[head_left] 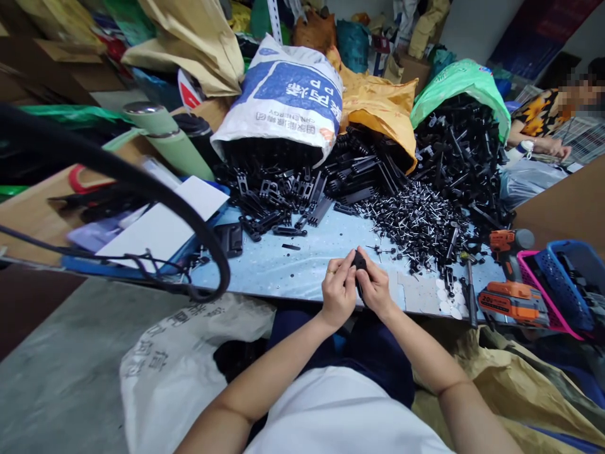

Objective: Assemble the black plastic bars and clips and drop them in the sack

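Note:
Close to the table's front edge, my left hand (339,287) and my right hand (375,284) meet around a small black plastic part (360,260). Fingers of both hands are closed on it, and much of the part is hidden by them. Its exact kind cannot be made out. Just beyond my right hand lies a loose metal pin with black ends (382,251). A heap of small pins with black heads (420,221) spreads past it. Further back on the left lie black slotted plastic pieces (278,195).
White (283,88), orange (378,94) and green (466,82) sacks spill black parts across the back. An orange cordless drill (513,299), a hammer (469,290) and a blue basket (567,284) stand right. A black cable (189,214) loops at left. Another person (543,120) sits far right.

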### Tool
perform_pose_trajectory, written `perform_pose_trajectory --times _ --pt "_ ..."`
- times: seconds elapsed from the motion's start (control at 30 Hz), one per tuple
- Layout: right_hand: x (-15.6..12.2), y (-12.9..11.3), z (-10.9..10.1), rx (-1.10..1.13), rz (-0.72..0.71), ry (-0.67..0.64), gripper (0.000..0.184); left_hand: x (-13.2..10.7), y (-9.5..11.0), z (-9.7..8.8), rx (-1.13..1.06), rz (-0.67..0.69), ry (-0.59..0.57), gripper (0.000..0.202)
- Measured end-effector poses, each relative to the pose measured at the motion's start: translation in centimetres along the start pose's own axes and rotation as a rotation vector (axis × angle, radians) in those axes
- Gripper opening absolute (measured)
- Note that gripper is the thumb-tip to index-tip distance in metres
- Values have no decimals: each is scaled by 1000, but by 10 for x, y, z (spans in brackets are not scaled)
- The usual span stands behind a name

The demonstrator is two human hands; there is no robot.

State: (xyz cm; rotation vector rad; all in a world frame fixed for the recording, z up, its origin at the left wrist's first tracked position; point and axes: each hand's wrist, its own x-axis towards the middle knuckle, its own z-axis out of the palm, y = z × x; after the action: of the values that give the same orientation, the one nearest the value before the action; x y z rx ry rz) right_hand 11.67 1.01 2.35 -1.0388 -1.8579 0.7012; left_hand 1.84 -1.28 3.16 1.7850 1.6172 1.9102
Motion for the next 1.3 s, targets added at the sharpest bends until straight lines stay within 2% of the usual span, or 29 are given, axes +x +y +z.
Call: perform_pose_trajectory --times 0.13,0.2,0.27,0.33,0.37,0.43,0.5,0.53,0.57,0.6,0.67,0.73,0.8,0.83,0.87,0.93,1.0,1.03,1.07,1.13,1.2,1.3 --pt "3 3 -4 -39 49 -47 59 2 -12 2 -65 41 -105 29" --pt "3 7 -2 -38 115 -120 60 -6 -20 6 -33 -53 -141 31" --pt "5 16 -3 -100 170 -277 56 -19 -29 9 23 -204 -186 34" --pt "13 27 -12 -261 224 -402 51 -31 -38 10 121 -304 -295 40" --pt "20 34 -22 -361 250 -411 48 -34 -42 10 184 -295 -390 46" --pt "36 50 -52 -565 320 -272 42 -32 -46 9 280 -140 -663 54" --pt "53 65 -93 -764 412 31 39 -22 -46 11 298 95 -984 52" --pt "60 72 -113 -880 511 185 41 -16 -45 12 296 192 -1125 49" --pt "67 79 -133 -974 634 283 45 -10 -44 14 303 261 -1230 47" --pt "71 84 -150 -1022 746 324 48 -4 -42 15 327 304 -1297 46" --pt "75 91 -175 -1046 863 307 46 2 -40 14 414 327 -1333 47" --pt "74 91 -183 -1042 841 268 39 2 -39 11 522 294 -1297 47" --pt "67 83 -177 -1071 772 209 37 -2 -40 7 614 226 -1263 45" --pt "62 76 -170 -1084 736 125 36 -4 -42 6 634 194 -1256 43" --pt "54 68 -160 -1085 689 -18 36 -6 -43 4 628 169 -1258 40" --pt "36 50 -137 -1040 529 -437 34 -9 -46 3 551 140 -1277 38" --pt "14 35 -113 -931 253 -829 31 -10 -50 4 448 133 -1292 39" --pt "3 30 -103 -885 124 -946 31 -10 -51 4 410 130 -1297 38" --pt "-6 26 -94 -861 29 -1014 31 -9 -51 5 386 124 -1302 38" --pt "-19 24 -80 -872 -39 -1061 32 -7 -50 5 363 101 -1313 39" --pt "-24 26 -73 -916 -1 -1053 32 -6 -47 5 353 78 -1316 41" --pt "-24 25 -70 -951 37 -996 32 -7 -44 5 349 81 -1286 59"
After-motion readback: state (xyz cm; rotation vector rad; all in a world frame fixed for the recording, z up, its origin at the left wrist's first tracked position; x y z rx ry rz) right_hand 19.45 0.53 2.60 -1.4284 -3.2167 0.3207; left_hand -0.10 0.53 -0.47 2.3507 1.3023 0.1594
